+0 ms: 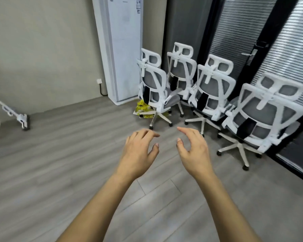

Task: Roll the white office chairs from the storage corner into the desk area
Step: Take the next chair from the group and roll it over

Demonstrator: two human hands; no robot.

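Several white office chairs with grey mesh backs stand in the corner, backs turned toward me. The leftmost chair [155,88] is beside the tall white unit, another chair [182,72] stands behind it, a third chair [212,89] is in the middle, and the nearest chair [262,116] is at the right. My left hand [138,152] and my right hand [194,151] reach forward over the floor, palms down, fingers spread, holding nothing. Both hands are short of the chairs and touch none of them.
A tall white floor-standing air conditioner [122,49] stands against the wall left of the chairs. Yellow packaging [143,109] lies on the floor under the leftmost chair. A white cleaning tool [14,114] leans at the left wall. Dark glass partitions with blinds [278,49] run along the right.
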